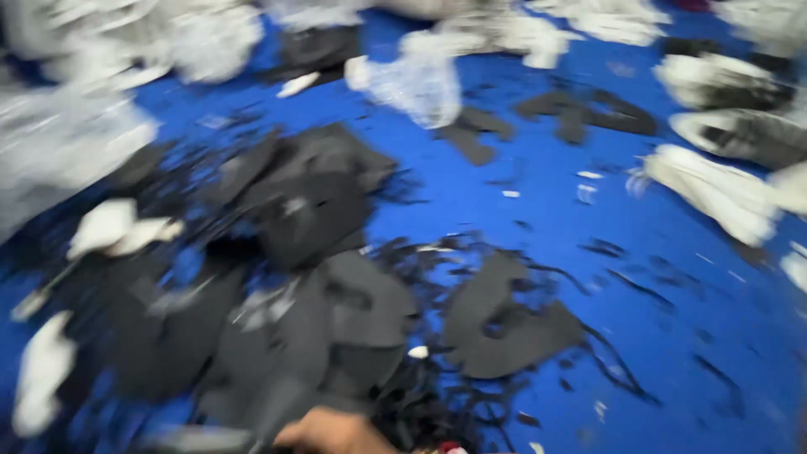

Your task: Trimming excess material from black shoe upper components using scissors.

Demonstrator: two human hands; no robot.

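One hand (332,433) low — knuckles by dark fabric pieces (336,336).

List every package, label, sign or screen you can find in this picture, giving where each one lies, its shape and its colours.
Clear plastic bag: top centre on the blue surface, crumpled, see-through white.
Clear plastic wrapping: left edge, a large crinkled, whitish sheet, blurred.
White wrapped bundles: right edge, oblong, white and grey; too blurred to tell if they are packages.
No labels, signs or screens can be made out.
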